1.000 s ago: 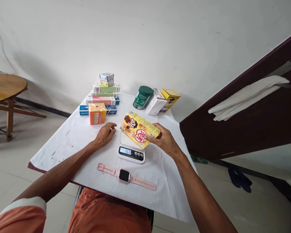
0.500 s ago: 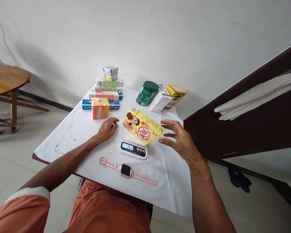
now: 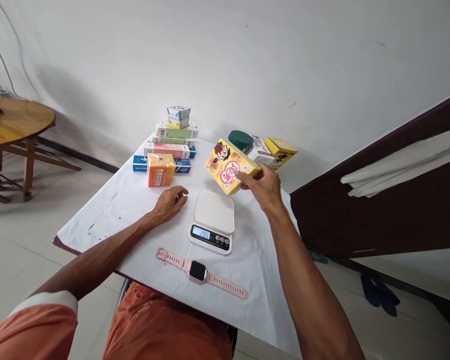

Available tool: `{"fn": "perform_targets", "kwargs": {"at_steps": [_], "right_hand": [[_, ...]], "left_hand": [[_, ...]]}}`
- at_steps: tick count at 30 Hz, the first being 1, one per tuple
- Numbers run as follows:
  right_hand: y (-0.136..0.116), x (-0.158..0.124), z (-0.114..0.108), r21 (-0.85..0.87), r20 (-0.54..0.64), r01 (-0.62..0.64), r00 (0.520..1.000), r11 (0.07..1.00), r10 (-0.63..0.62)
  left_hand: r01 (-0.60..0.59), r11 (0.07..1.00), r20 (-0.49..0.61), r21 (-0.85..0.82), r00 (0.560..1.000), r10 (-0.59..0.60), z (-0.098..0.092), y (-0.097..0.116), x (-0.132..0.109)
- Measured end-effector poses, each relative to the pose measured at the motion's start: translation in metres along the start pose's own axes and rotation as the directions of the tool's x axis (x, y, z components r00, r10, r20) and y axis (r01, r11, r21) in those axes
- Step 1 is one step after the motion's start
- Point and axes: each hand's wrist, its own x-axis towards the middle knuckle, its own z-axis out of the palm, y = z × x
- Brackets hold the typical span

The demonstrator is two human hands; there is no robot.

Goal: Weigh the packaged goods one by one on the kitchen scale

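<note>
My right hand grips a yellow snack box by its right end, thumb on the front face. The box is tilted and held in the air beyond the kitchen scale, whose white platform carries nothing. Digits glow on the scale's display. Left of the scale, my left hand rests on the white cloth, loosely bent and holding nothing. Just behind it sits an orange tissue pack. A pink-strapped smartwatch lies stretched out in front of the scale.
Small cartons are stacked at the back left. A green-lidded jar, a white box and another yellow box stand at the back right, the jar partly hidden. A wall rises behind the table.
My right hand has closed on the yellow snack box and lifted it off the scale, away toward the back. The display digits have changed. My left hand stays resting on the cloth.
</note>
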Motion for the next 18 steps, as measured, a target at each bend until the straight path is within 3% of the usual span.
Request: {"fn": "perform_targets", "kwargs": {"at_steps": [5,10,14,18], "right_hand": [[-0.017,0.048,0.069,-0.268,-0.127,-0.049,0.992,0.962,0.015],[-0.025,0.072,0.123,-0.329,-0.113,-0.114,0.990,0.937,0.080],[-0.026,0.078,0.147,-0.325,-0.072,-0.093,0.995,0.941,0.073],[-0.023,0.081,0.152,-0.327,0.015,-0.035,0.999,0.944,0.043]], "left_hand": [[-0.037,0.999,-0.007,0.011,0.999,0.037,0.000,-0.001,0.000],[-0.071,0.997,-0.022,0.020,0.997,0.071,-0.002,-0.002,0.001],[-0.109,0.994,-0.017,0.012,0.994,0.110,-0.001,-0.002,0.000],[-0.125,0.992,0.009,0.018,0.992,0.124,-0.001,0.002,-0.002]]}}
